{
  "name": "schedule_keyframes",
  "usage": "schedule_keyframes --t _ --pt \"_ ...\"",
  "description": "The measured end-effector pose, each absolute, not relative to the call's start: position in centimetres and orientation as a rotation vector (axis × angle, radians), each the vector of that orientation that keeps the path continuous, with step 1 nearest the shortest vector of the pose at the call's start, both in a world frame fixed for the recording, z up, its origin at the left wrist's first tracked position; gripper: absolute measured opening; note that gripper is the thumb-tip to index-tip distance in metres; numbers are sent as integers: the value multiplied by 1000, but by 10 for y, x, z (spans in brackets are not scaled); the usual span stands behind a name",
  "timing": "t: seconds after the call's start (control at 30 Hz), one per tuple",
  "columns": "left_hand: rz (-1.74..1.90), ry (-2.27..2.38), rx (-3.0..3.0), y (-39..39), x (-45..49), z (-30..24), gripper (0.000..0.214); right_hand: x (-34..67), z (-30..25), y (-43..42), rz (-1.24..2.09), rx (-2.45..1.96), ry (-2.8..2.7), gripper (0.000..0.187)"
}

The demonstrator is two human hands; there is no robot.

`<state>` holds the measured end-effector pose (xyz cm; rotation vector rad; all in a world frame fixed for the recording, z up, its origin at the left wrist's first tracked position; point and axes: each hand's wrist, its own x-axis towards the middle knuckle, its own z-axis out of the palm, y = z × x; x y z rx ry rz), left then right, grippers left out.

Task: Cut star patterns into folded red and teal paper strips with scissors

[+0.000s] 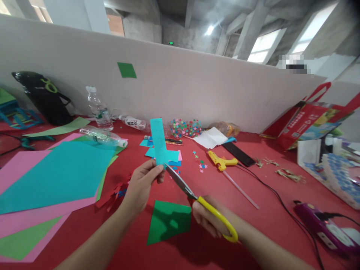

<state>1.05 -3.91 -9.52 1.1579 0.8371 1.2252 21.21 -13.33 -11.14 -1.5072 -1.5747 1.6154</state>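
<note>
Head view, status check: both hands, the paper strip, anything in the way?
Left hand pinching teal paper strip, upright. Right hand on yellow scissors, blade tips at strip's bottom edge. Green paper lies beneath, not blocking.

A craft workstation in a bare concrete hall: coloured paper sheets (56,176), a yellow glue gun (222,161), scissors (182,184) and scattered paper stars (201,165) cover a red table (253,225) backed by a white partition (197,86).
</note>
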Motion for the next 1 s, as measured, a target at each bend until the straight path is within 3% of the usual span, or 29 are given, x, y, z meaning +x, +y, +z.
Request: schedule_keyframes --t 1.0 --pt "1304 776 994 -50 23 -102 14 184 -130 -140 1553 -1551 -1412 61"
